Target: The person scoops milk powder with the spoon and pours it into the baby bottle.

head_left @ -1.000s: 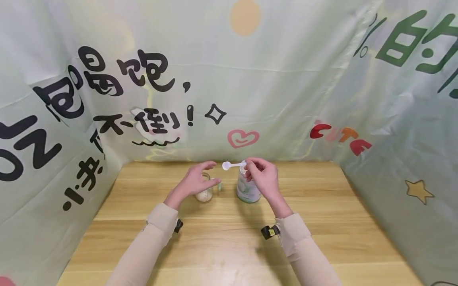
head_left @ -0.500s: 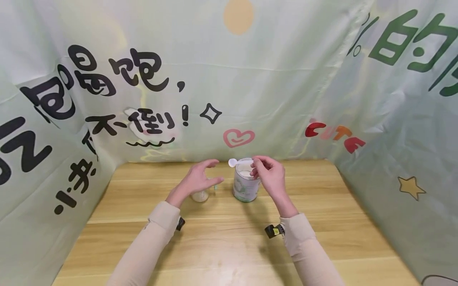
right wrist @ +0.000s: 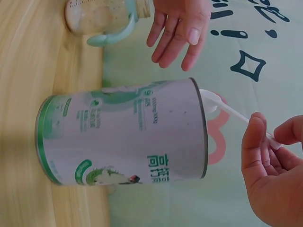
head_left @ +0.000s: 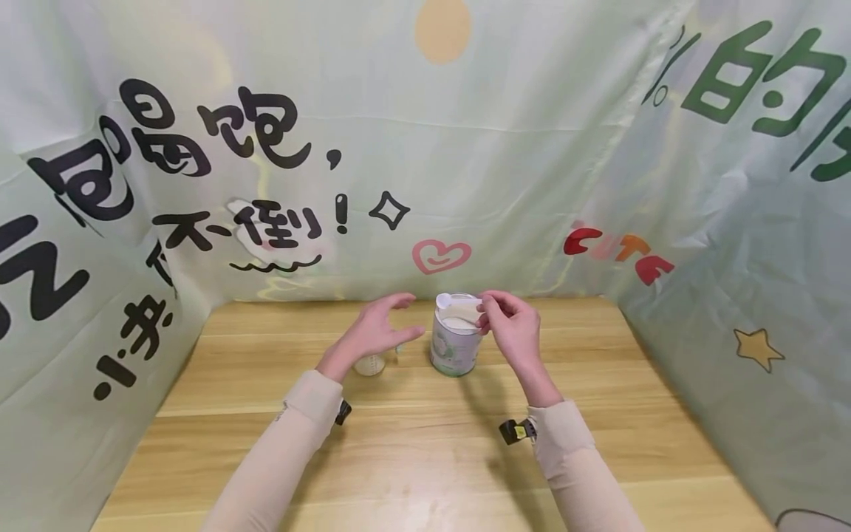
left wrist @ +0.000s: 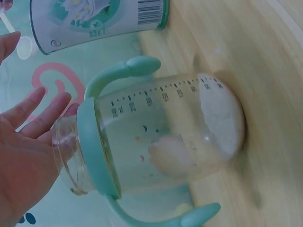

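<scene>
My right hand (head_left: 517,331) pinches the handle of a white plastic scoop (right wrist: 229,111). The scoop's bowl is at the mouth of a pale milk powder can (head_left: 454,353), which stands upright with white powder visible inside. To its left stands a clear baby bottle (left wrist: 142,137) with a mint collar and two handles; whitish powder lies at its bottom. My left hand (head_left: 372,329) is spread around the bottle's top, thumb apart from the fingers, holding nothing. In the head view that hand hides most of the bottle. Whether it touches the bottle's neck, I cannot tell.
Both things stand on a wooden table (head_left: 425,458), toward its back edge. Printed fabric walls (head_left: 518,177) with lettering enclose it at the back and on both sides. Each wrist wears a small black camera, the right one (head_left: 516,431) showing beside the cuff.
The right hand has carried the scoop rightward, from between bottle and can to over the can's mouth. The left hand has stayed spread by the bottle, shifting slightly right. The head view has turned a little.
</scene>
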The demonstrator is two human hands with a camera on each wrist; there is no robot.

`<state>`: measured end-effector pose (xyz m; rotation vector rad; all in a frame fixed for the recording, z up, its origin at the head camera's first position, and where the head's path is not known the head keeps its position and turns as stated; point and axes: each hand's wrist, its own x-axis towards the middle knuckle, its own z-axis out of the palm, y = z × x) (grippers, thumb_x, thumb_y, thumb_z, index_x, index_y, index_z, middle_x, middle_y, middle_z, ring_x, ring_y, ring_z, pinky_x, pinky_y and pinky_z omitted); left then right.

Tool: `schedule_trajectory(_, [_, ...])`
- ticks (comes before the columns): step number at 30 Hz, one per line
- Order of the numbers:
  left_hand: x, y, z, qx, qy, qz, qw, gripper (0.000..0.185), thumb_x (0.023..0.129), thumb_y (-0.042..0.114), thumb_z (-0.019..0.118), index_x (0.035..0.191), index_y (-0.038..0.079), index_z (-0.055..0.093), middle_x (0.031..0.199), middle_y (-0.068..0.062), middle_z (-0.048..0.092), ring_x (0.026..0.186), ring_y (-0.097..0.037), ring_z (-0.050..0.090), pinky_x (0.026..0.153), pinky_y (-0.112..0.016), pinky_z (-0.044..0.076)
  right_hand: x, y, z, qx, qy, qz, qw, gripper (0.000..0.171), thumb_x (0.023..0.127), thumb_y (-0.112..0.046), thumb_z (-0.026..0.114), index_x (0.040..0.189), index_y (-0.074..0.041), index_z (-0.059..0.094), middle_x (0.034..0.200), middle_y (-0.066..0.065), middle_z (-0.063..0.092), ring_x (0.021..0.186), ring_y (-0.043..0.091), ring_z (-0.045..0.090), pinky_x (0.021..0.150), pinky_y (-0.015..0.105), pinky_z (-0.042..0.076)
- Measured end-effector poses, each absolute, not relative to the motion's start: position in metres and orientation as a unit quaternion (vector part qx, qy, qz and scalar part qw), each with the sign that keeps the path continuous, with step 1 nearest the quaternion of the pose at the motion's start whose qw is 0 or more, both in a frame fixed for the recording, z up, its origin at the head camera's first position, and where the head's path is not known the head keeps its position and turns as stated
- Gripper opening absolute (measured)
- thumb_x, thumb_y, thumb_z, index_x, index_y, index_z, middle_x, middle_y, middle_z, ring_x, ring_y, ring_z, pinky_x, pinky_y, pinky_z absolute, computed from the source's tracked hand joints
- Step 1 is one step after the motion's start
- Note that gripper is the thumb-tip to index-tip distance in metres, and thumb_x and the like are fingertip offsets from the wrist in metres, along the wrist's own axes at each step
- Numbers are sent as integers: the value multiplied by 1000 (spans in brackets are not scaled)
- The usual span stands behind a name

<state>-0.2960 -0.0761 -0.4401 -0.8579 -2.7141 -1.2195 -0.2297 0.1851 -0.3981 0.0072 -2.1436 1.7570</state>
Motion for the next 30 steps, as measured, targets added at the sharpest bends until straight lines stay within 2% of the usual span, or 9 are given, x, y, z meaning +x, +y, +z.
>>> schedule_trajectory(5, [-297,-68,-441,-282,-874,-395,23,75,90,48,80,150,10,56,146,-15,64,137,-33,60,115,-56,48,-230,190,-400,-1,-761,620,188,23,105,-18,66,110,2,76,97,29,72,62,9,66,60,27,61])
schedule_trajectory(11, [-298,-59,-442,-279,-878,-388,17,76,90,52,79,151,12,55,146,-14,65,137,-32,60,114,-55,49,-229,197,-402,-3,-763,616,194,23,104,-18,67,110,2,77,94,25,73,62,13,68,60,34,63])
schedule_trajectory(18, [-296,-52,-438,-290,-873,-391,8,78,90,49,80,152,10,53,147,-15,64,138,-32,59,116,-55,48,-229,201,-404,2,-762,617,194,22,104,-16,67,110,3,76,93,25,73,61,11,68,57,26,60])
schedule_trajectory(25, [-296,-43,-437,-294,-876,-382,2,81,90,52,79,154,11,51,147,-17,63,137,-33,60,114,-57,49,-227,205,-406,-7,-773,609,178,24,105,-19,66,112,2,75,99,30,72,62,12,68,59,25,60])
schedule_trajectory(30, [-296,-36,-438,-291,-878,-381,-3,83,89,54,79,155,12,50,147,-15,63,135,-33,60,112,-57,50,-227,207,-409,-16,-784,594,179,24,105,-20,65,112,0,76,98,28,73,63,16,70,59,25,60])
